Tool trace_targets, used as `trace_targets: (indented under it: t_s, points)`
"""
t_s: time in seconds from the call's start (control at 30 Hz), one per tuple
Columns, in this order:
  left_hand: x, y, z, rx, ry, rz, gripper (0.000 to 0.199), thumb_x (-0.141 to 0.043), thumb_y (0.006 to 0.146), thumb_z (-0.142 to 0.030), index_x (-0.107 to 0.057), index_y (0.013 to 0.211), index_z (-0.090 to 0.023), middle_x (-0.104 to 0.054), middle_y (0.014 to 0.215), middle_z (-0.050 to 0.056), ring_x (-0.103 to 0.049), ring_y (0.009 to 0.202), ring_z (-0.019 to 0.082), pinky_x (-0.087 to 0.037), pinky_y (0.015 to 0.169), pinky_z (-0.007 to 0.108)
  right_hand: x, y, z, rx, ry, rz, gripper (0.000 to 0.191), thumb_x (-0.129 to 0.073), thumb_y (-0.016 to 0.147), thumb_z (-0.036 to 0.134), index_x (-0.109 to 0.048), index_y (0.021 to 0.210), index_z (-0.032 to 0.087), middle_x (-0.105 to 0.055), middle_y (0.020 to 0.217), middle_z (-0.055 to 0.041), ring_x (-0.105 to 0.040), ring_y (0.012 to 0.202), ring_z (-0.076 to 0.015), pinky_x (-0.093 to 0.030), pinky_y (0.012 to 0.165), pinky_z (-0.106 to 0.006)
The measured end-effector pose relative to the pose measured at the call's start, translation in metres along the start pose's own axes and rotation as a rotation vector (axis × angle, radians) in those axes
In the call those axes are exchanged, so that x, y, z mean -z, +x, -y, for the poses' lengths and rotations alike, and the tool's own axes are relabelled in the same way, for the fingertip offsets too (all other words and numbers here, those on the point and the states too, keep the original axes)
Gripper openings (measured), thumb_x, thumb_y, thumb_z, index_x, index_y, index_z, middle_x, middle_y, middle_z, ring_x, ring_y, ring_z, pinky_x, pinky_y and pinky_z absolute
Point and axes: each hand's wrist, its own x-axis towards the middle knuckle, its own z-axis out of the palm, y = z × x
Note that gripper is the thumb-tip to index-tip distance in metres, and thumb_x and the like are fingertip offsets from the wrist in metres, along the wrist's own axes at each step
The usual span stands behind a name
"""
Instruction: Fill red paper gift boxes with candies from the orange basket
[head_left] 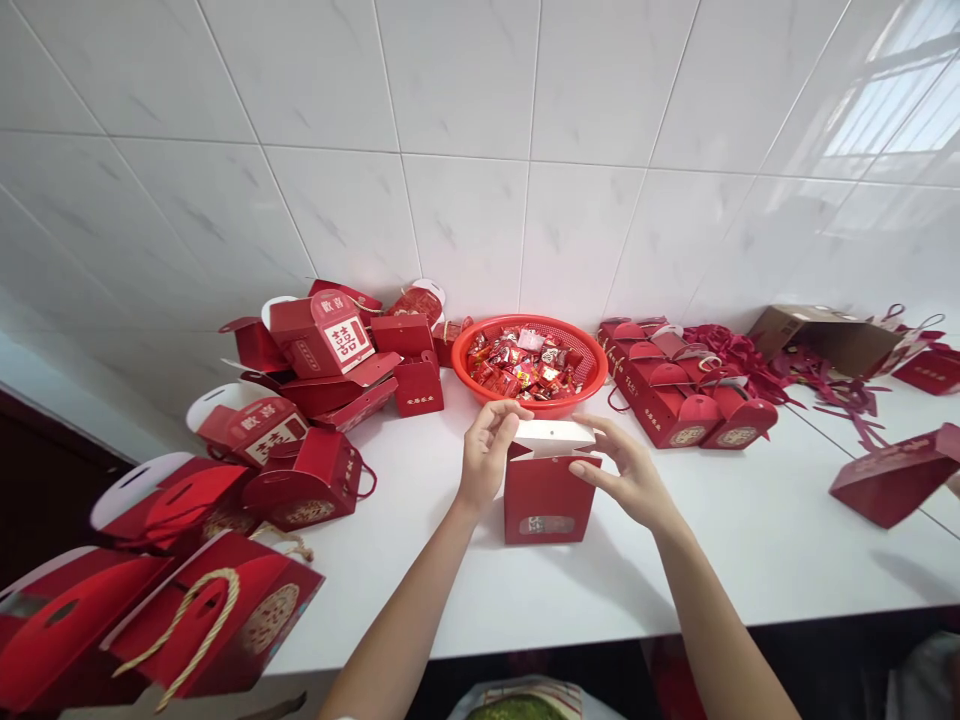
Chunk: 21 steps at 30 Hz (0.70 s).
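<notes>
A small red gift box (550,497) stands upright on the white table before me, its top unfastened and the white inside of its back flap showing. My left hand (486,450) is at the top left corner, fingers curled and thumb drawn in against the flap edge. At the top right corner, my right hand (628,468) grips the box, thumb on the front panel and fingers behind the flap. The lower front of the box has an oval window with a pale character. Just behind it, a red plastic basket (463,385) holds many wrapped candies (529,362).
Red gift boxes (307,350) are piled along the left, some with rope handles. To the right sit a row of closed red boxes (679,395), crimson ribbons (724,350) and a cardboard box (825,335). Another person's hand touches a red box (892,480) at far right.
</notes>
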Motion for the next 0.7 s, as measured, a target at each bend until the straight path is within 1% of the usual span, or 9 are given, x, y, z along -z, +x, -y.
trace_targets:
  t_s: [0.1,0.17,0.23,0.3,0.37,0.43,0.5,0.63,0.7]
  points:
    - [0.003,0.000,0.002,0.005,-0.057,0.121,0.042,-0.071,0.080,-0.043,-0.061,0.113,-0.020,-0.070,0.116,0.010,-0.067,0.104,0.024,-0.052,0.088,0.034,-0.008,0.001,-0.008,-0.042,0.088,-0.125,0.053,-0.073,0.084,0.045,-0.056,0.131,0.026,-0.071,0.116,-0.0097,-0.071,0.098,-0.0263,-0.059,0.084,-0.041]
    - [0.003,0.000,0.004,0.038,-0.040,0.149,0.051,-0.076,0.075,-0.036,-0.059,0.120,-0.021,-0.069,0.122,0.010,-0.067,0.104,0.024,-0.052,0.089,0.034,-0.012,0.003,-0.012,-0.056,0.118,-0.181,0.058,-0.073,0.083,0.046,-0.053,0.133,0.026,-0.073,0.109,-0.0089,-0.071,0.094,-0.0252,-0.059,0.080,-0.039]
    - [0.002,0.000,0.006,0.061,0.012,0.133,0.043,-0.074,0.077,-0.034,-0.062,0.117,-0.021,-0.071,0.115,0.008,-0.068,0.102,0.023,-0.052,0.089,0.034,-0.016,0.004,-0.014,-0.034,0.094,-0.210,0.048,-0.071,0.084,0.046,-0.060,0.126,0.025,-0.074,0.106,-0.0082,-0.070,0.091,-0.0240,-0.058,0.079,-0.038]
    - [0.000,0.000,0.008,0.060,0.077,0.107,0.029,-0.070,0.081,-0.035,-0.068,0.105,-0.020,-0.074,0.103,0.007,-0.069,0.097,0.023,-0.053,0.087,0.034,-0.019,0.006,-0.014,0.010,0.026,-0.239,0.030,-0.068,0.086,0.044,-0.069,0.108,0.023,-0.074,0.100,-0.0068,-0.068,0.087,-0.0222,-0.056,0.079,-0.036]
    - [-0.001,0.000,0.011,0.043,0.131,0.085,0.020,-0.069,0.082,-0.036,-0.071,0.093,-0.020,-0.075,0.096,0.006,-0.069,0.092,0.022,-0.054,0.084,0.033,-0.022,0.006,-0.013,0.043,-0.030,-0.269,0.022,-0.065,0.088,0.042,-0.071,0.095,0.022,-0.074,0.091,-0.0052,-0.066,0.080,-0.0203,-0.055,0.077,-0.034]
    - [-0.001,0.000,0.012,0.019,0.153,0.063,0.016,-0.069,0.082,-0.035,-0.072,0.087,-0.020,-0.075,0.093,0.005,-0.069,0.089,0.021,-0.054,0.082,0.032,-0.024,0.007,-0.011,0.059,-0.052,-0.290,0.022,-0.063,0.089,0.041,-0.070,0.094,0.022,-0.073,0.087,-0.0044,-0.064,0.077,-0.0191,-0.054,0.074,-0.032]
    - [0.000,0.001,0.014,0.005,0.149,0.058,0.013,-0.069,0.080,-0.032,-0.073,0.083,-0.021,-0.076,0.090,0.004,-0.069,0.086,0.020,-0.055,0.080,0.030,-0.024,0.007,-0.011,0.063,-0.060,-0.278,0.023,-0.063,0.089,0.042,-0.069,0.097,0.021,-0.073,0.091,-0.0047,-0.065,0.080,-0.0195,-0.054,0.073,-0.030]
    - [0.001,0.001,0.013,0.051,0.119,0.067,0.013,-0.068,0.077,-0.029,-0.074,0.085,-0.021,-0.075,0.085,0.003,-0.068,0.078,0.018,-0.055,0.071,0.028,-0.024,0.005,-0.013,0.053,-0.073,-0.264,0.031,-0.057,0.092,0.049,-0.068,0.100,0.021,-0.072,0.092,-0.0049,-0.065,0.081,-0.0194,-0.053,0.072,-0.030]
    - [0.001,0.001,0.013,0.070,0.111,0.070,0.014,-0.068,0.077,-0.028,-0.074,0.086,-0.021,-0.075,0.085,0.002,-0.068,0.078,0.018,-0.055,0.071,0.027,-0.024,0.005,-0.014,0.044,-0.076,-0.281,0.034,-0.052,0.094,0.050,-0.068,0.100,0.021,-0.072,0.092,-0.0050,-0.064,0.080,-0.0191,-0.052,0.074,-0.031]
